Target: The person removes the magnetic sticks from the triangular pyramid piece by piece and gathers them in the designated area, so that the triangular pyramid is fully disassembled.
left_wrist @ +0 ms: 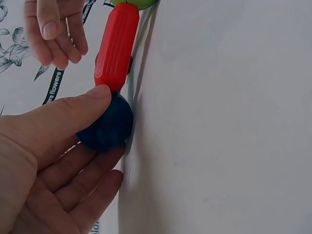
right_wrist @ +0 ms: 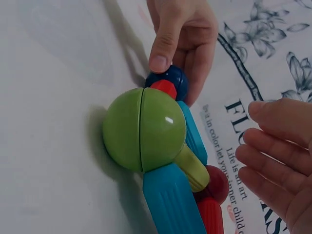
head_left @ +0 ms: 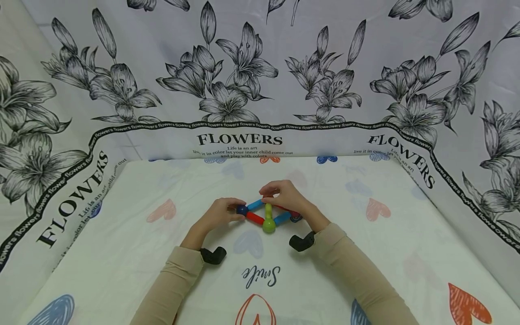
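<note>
Floral backdrop cloth [head_left: 252, 67] rings the far side from 9 through 12 to 3 o'clock; white heart-print table cover [head_left: 122, 253] spreads below it; the rod-and-ball toy frame [head_left: 268, 215] lies flat at centre, a diamond of sticks with its long axis 9 to 3 o'clock; left hand [head_left: 219, 215] sits at the frame's 9 o'clock tip, thumb and fingers pinching the dark blue ball [left_wrist: 106, 124]; red rod [left_wrist: 116, 46] runs from that ball toward the green ball [right_wrist: 144, 129] at the frame's 6 o'clock corner; right hand [head_left: 284, 196] arches over the 12 to 3 o'clock side, fingers curled down by the yellow-green rod [head_left: 268, 210] that spans 12 to 6; whether it actually grips a piece I cannot tell, the wrist view shows its fingers loosely apart beside the dark red ball [right_wrist: 217, 184]; 2 blue rods [right_wrist: 170, 200] meet the green ball; right hand is nearer that yellow-green rod, left nearer the red one.
</note>
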Demonstrator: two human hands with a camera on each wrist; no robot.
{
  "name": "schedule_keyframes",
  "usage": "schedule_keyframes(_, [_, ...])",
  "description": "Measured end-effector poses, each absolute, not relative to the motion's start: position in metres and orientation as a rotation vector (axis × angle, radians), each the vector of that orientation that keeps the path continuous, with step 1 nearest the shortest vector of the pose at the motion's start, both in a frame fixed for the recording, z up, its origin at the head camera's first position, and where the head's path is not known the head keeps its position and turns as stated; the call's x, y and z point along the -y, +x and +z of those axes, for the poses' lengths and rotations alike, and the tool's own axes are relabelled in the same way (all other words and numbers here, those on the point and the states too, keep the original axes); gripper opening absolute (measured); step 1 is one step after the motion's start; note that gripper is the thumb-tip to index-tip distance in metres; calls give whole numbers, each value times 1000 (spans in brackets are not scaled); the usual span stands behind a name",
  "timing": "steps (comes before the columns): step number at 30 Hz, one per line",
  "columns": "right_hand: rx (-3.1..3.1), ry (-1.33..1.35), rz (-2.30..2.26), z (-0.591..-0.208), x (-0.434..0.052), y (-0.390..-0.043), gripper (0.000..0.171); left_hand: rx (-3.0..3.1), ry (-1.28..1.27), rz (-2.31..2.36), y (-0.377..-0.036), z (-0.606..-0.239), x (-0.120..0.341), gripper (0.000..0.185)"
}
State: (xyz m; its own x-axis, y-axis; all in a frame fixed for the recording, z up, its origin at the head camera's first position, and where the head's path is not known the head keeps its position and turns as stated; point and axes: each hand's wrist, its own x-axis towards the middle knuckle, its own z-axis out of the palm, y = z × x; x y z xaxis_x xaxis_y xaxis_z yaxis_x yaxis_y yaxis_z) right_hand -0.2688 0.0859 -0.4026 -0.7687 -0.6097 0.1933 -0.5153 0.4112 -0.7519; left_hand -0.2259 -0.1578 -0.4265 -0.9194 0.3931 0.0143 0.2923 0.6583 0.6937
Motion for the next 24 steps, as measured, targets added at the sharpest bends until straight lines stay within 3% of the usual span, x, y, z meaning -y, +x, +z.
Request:
schedule_keyframes(13, [-2501, -1113, -1035, -402, -57, -279, 27, -2725, 578, 1125, -227, -427, 161, 41])
schedule_keyframes(24, [-2467, -1033, -839, -406, -49, -286, 25, -2698, 535, 1154, -225, -426, 161, 41])
